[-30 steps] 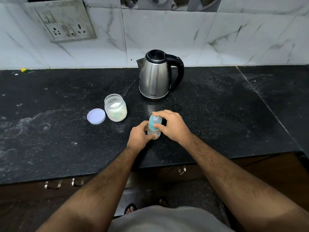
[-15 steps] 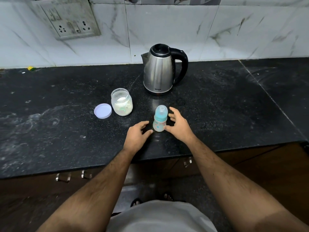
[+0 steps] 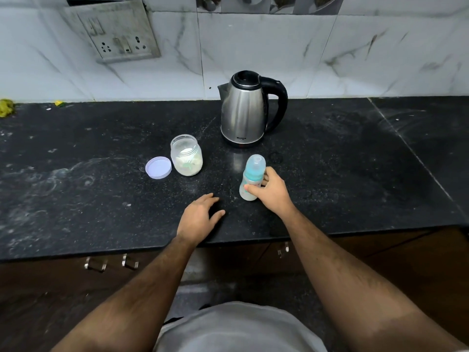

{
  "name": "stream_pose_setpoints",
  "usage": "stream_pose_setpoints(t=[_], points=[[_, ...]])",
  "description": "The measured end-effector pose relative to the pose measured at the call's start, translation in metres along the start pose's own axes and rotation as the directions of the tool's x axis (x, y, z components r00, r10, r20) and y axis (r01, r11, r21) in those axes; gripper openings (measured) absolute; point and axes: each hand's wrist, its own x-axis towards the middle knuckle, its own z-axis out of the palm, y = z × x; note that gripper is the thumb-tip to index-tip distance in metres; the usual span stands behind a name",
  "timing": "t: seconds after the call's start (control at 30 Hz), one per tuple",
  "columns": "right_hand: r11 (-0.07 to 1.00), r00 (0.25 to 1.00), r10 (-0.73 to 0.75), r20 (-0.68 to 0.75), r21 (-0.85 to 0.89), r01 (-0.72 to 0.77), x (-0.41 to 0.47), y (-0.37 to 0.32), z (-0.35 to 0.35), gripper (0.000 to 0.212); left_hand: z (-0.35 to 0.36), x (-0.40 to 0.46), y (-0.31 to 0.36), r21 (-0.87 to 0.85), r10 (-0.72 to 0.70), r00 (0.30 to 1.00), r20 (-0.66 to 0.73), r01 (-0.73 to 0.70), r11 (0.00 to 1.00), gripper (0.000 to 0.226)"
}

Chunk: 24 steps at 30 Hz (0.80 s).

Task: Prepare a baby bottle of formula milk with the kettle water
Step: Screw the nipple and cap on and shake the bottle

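Observation:
A small baby bottle (image 3: pixel 251 175) with a teal collar and clear cap stands on the black counter (image 3: pixel 342 174), holding milky liquid. My right hand (image 3: pixel 271 193) grips its lower body from the right, thumb across the front. My left hand (image 3: pixel 199 217) rests flat on the counter to the bottle's left, fingers relaxed, holding nothing. A steel kettle (image 3: pixel 245 110) with a black handle stands behind the bottle near the wall. An open jar of white formula powder (image 3: pixel 186 156) sits left of the kettle, its pale lid (image 3: pixel 158 167) lying beside it.
A wall socket plate (image 3: pixel 114 31) hangs on the marble tiles at the upper left. Yellow scraps (image 3: pixel 6 107) lie at the counter's far left. Drawer handles (image 3: pixel 111 262) show below the counter's front edge.
My right hand has closed around the bottle again after briefly letting go. My left hand has drawn back from the bottle and settled on the counter.

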Motion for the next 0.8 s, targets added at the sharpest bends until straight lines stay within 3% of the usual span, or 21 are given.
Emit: stream_pose_setpoints(t=[0.3, 0.47, 0.53, 0.8], points=[[0.927, 0.998, -0.06, -0.014, 0.371, 0.061, -0.014, -0.03, -0.06, 0.053, 0.015, 0.031, 0.023, 0.159, -0.032, 0.999, 0.012, 0.029, 0.987, 0.072], [0.897, 0.992, -0.126, 0.008, 0.428, 0.11, -0.022, -0.043, -0.08, 0.094, 0.027, 0.04, 0.026, 0.171, -0.112, 0.993, 0.025, 0.106, 0.98, 0.079], [0.889, 0.989, -0.151, 0.005, 0.437, 0.133, -0.024, -0.05, -0.087, 0.101, 0.033, 0.04, 0.026, 0.178, -0.129, 0.991, 0.038, 0.12, 0.977, 0.08], [0.831, 0.983, -0.179, -0.034, 0.53, 0.17, -0.031, -0.062, -0.095, 0.089, 0.049, 0.037, 0.019, 0.33, -0.087, 0.996, -0.011, 0.086, 0.94, 0.088]])
